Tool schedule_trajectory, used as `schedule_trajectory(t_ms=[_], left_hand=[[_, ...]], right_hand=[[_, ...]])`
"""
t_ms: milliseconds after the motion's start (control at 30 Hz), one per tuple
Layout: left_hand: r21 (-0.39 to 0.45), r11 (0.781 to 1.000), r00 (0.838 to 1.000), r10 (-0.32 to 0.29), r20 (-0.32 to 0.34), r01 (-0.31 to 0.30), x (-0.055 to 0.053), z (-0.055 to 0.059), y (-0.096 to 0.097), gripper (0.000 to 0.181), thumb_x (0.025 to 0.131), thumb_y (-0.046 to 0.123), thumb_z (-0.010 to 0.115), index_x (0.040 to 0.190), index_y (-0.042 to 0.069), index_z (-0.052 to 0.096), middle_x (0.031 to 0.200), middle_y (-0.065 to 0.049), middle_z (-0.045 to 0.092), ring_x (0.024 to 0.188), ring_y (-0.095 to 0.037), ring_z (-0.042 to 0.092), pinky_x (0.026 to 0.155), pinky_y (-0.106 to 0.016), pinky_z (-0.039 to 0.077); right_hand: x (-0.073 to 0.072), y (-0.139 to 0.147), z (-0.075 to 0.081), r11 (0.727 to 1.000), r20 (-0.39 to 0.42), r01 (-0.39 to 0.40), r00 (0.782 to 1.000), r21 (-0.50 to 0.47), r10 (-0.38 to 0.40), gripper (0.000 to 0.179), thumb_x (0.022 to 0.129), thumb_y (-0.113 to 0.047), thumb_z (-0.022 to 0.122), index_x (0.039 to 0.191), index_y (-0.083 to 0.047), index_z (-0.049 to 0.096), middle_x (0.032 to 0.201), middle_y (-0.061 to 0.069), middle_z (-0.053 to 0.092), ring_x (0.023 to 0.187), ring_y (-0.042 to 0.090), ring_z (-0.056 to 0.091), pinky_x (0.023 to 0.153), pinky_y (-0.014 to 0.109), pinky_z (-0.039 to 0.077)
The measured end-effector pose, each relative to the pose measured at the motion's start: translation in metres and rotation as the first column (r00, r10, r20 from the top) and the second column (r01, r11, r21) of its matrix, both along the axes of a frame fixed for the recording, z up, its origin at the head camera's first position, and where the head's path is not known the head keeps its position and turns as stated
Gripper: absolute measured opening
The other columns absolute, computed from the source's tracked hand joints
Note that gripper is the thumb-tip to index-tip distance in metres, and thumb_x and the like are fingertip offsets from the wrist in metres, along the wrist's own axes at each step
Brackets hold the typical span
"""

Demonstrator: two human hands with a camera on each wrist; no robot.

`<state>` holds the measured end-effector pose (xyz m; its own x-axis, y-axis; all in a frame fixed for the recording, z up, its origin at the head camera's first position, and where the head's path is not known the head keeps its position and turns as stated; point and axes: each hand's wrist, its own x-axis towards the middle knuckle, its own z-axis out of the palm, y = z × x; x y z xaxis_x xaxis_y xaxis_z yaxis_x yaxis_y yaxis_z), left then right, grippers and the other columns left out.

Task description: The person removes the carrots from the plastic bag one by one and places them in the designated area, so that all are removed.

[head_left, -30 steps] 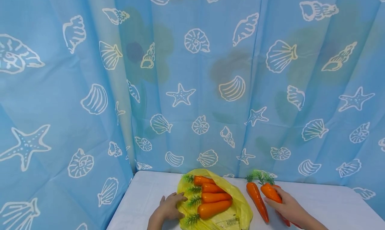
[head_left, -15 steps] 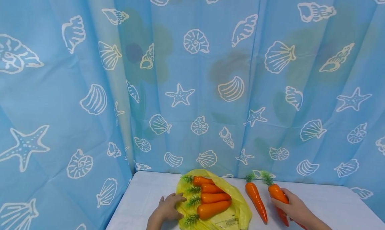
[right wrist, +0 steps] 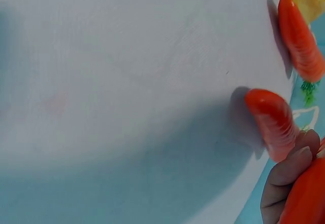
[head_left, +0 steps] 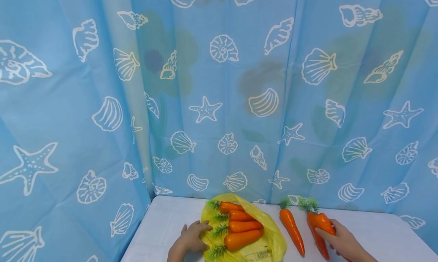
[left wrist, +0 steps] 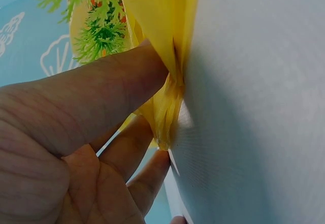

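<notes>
A yellow plastic bag (head_left: 277, 239) lies on the white table with several orange carrots (head_left: 243, 239) on it, their green tops facing left. My left hand (head_left: 193, 235) is at the bag's left edge; in the left wrist view its thumb (left wrist: 96, 97) and fingers pinch the gathered yellow plastic. To the right, my right hand (head_left: 342, 239) grips a carrot (head_left: 324, 222), seen large at the lower right of the right wrist view. A second carrot (head_left: 318, 239) lies just left of that hand. Another carrot (head_left: 291, 231) lies between it and the bag.
The white table (head_left: 167, 216) ends at the back against a blue curtain (head_left: 226, 113) printed with white shells and starfish. A second curtain face (head_left: 61, 140) runs along the left side.
My right hand has shifted slightly right with its carrot, which has parted from the carrot beside it. The left hand and the bag have stayed in place.
</notes>
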<state>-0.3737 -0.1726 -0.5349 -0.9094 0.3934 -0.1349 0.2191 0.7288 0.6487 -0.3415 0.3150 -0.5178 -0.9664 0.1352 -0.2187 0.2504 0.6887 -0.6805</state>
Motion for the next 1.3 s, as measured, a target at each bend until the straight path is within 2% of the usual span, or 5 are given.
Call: schedule_trajectory(t_ms=[400,700,867,1067,1300], left_hand=[[-0.005,1.000,1.000,0.010,0.002,-0.010,0.000,-0.001,0.001,0.046,0.078,0.011,0.080,0.122,0.014,0.068,0.147,-0.017,0.051,0.139,-0.052,0.033,0.109,-0.080,0.007],[-0.020,1.000,1.000,0.007,0.007,-0.007,-0.001,-0.001,0.001,0.046,0.079,0.012,0.080,0.123,0.014,0.068,0.147,-0.016,0.051,0.140,-0.050,0.033,0.109,-0.079,0.007],[-0.018,1.000,1.000,0.004,0.006,-0.004,-0.001,-0.001,0.001,0.046,0.079,0.013,0.080,0.123,0.015,0.067,0.147,-0.015,0.051,0.140,-0.050,0.033,0.110,-0.079,0.007],[-0.021,1.000,1.000,0.005,0.016,-0.005,-0.001,-0.002,0.001,0.046,0.079,0.012,0.080,0.123,0.015,0.067,0.147,-0.016,0.051,0.140,-0.050,0.032,0.110,-0.079,0.007],[-0.018,1.000,1.000,0.007,0.013,-0.007,-0.002,-0.002,0.001,0.046,0.079,0.012,0.080,0.123,0.014,0.067,0.147,-0.015,0.051,0.140,-0.050,0.032,0.110,-0.079,0.007]], right_hand=[[-0.004,0.016,-0.013,0.999,0.054,0.033,0.998,-0.010,-0.033,0.111,0.080,-0.068,0.066,0.138,0.017,0.025,0.099,0.021,0.058,0.076,0.023,0.054,0.064,0.032,0.052],[-0.005,0.019,-0.020,0.998,0.072,0.056,0.996,0.005,-0.057,0.110,0.083,-0.064,0.066,0.136,0.022,0.023,0.102,0.029,0.055,0.079,0.025,0.055,0.066,0.029,0.050],[-0.007,0.023,-0.024,0.997,0.081,0.065,0.994,0.033,-0.067,0.107,0.085,-0.062,0.065,0.134,0.024,0.022,0.112,0.038,0.052,0.085,0.030,0.055,0.077,0.040,0.057],[-0.008,0.028,-0.030,0.995,0.097,0.089,0.991,0.032,-0.092,0.112,0.084,-0.063,0.065,0.135,0.025,0.019,0.118,0.044,0.045,0.092,0.039,0.053,0.087,0.054,0.055],[-0.011,0.028,-0.032,0.994,0.085,0.107,0.990,0.034,-0.110,0.108,0.087,-0.059,0.065,0.136,0.024,0.018,0.121,0.045,0.042,0.096,0.042,0.052,0.092,0.058,0.052]])
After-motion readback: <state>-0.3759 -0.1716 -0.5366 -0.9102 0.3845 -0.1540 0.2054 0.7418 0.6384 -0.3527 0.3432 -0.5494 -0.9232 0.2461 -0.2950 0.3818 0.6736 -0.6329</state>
